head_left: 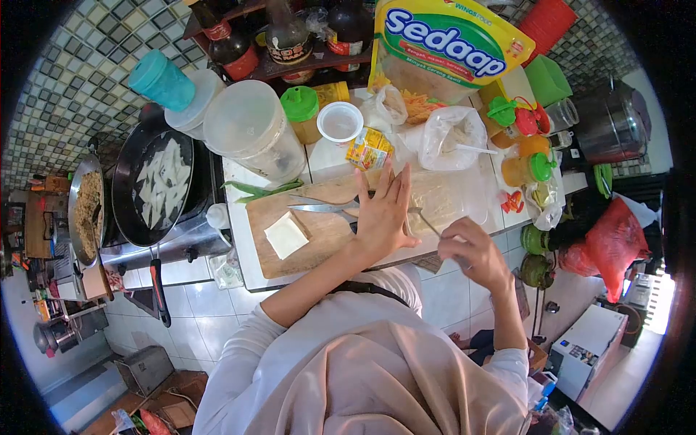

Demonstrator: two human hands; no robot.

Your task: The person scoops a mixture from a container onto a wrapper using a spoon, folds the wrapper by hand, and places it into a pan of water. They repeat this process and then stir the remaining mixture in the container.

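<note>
My left hand (384, 217) is spread with fingers apart over the middle of a wooden cutting board (272, 264). Scissors (319, 207) lie on the board, their blades pointing left and the handles partly under this hand. My right hand (475, 252) is closed around a thin metal utensil (429, 223), perhaps a spoon; its tip, at the board beside my left hand, is too small to make out. A pale, nearly see-through sheet (433, 197) lies on the board there. At the board's left is a square white block or stack (286, 236). Green chilies (264, 190) rest along its back edge.
On the stove at left stand a black pan (119, 210) with white pieces and a wok (87, 185) of brown crumbs. Behind the board are a large clear tub (250, 127), a white cup (340, 122), a yellow sachet (370, 148), a plastic bag (453, 141) and several sauce jars (518, 170).
</note>
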